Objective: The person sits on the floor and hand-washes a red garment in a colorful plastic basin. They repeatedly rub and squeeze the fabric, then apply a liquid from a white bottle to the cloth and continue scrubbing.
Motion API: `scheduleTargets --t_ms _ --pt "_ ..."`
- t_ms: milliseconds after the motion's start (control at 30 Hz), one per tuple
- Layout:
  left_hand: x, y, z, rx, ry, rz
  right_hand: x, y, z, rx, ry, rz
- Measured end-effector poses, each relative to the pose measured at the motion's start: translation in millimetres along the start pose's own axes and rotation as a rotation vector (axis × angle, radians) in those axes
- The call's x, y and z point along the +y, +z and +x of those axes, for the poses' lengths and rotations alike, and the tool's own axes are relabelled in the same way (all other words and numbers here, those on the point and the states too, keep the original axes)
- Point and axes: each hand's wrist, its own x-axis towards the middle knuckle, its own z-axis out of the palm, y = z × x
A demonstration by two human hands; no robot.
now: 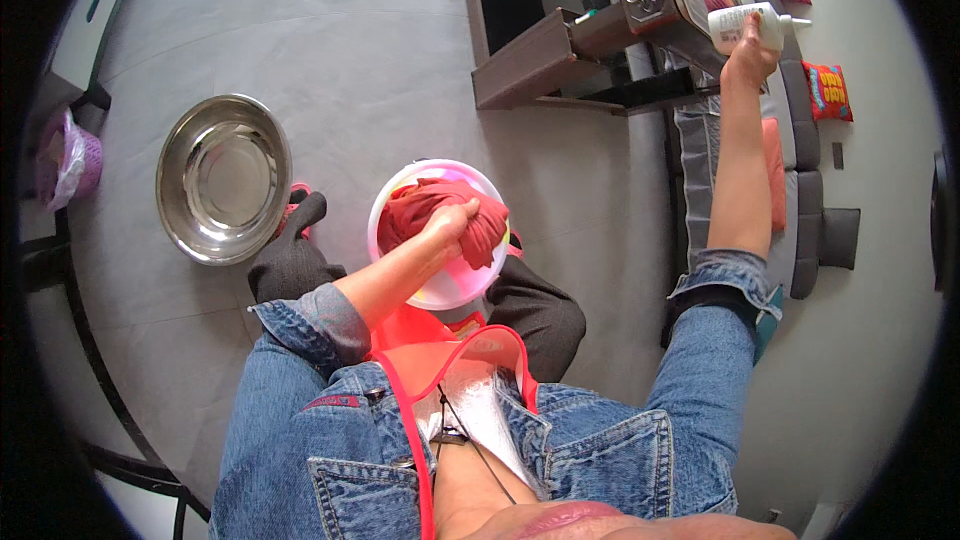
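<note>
A bunch of wet-looking red cloth (442, 219) is gripped in my left hand (453, 227). The cloth lies in and over the rim of a round white-rimmed tub (396, 286), which sits between my knees and has pink and yellow colouring inside. Stretched far out to the right, my right hand (752, 54) holds a white plastic squeeze bottle (739, 28) lying sideways, its narrow nozzle pointing right. The bottle bears printed writing and appears beside the table's edge; whether it touches the table cannot be told.
A stainless steel basin (232, 176) stands on the grey tiled floor (322, 60) to my left. Farther left is a purple basket (90, 157) with a plastic bag liner. A dark wooden table (525, 60) with an open drawer stands ahead right, before a grey sofa (807, 217) with cushions.
</note>
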Motion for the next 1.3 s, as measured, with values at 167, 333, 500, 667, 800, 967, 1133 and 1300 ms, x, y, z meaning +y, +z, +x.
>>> scheduleTargets --t_ms 167,333,500,667,800,967,1133,1300 --pt "6.0 1.6 -16.3 0.021 0.004 0.031 69.8 20.2 41.0 0.051 -0.086 -0.394" --pt "10.8 -0.8 -20.8 0.012 0.059 0.095 63.3 29.3 42.2 -0.003 -0.064 -0.544" --pt "18.5 11.1 -24.7 0.035 0.063 -0.103 28.5 -5.5 -81.2 -0.25 -0.247 -0.347" --pt "11.6 11.5 -17.1 -0.192 0.139 -0.272 44.5 -49.4 -349.6 -0.946 0.981 0.056" --pt "10.6 0.7 -13.8 -0.219 0.18 -0.264 16.4 -49.6 -407.2 -0.76 1.556 0.696" --pt "11.2 1.2 -10.1 -0.092 0.191 -0.247 18.1 -50.1 -409.7 -0.759 1.542 0.706" --pt "9.2 -13.0 1.8 -0.079 0.152 -0.045 40.1 -55.1 -412.1 -0.572 1.183 0.308" --pt "7.8 -16.6 8.7 0.025 0.103 0.007 -3.6 -43.8 -416.9 -0.815 0.74 0.164"
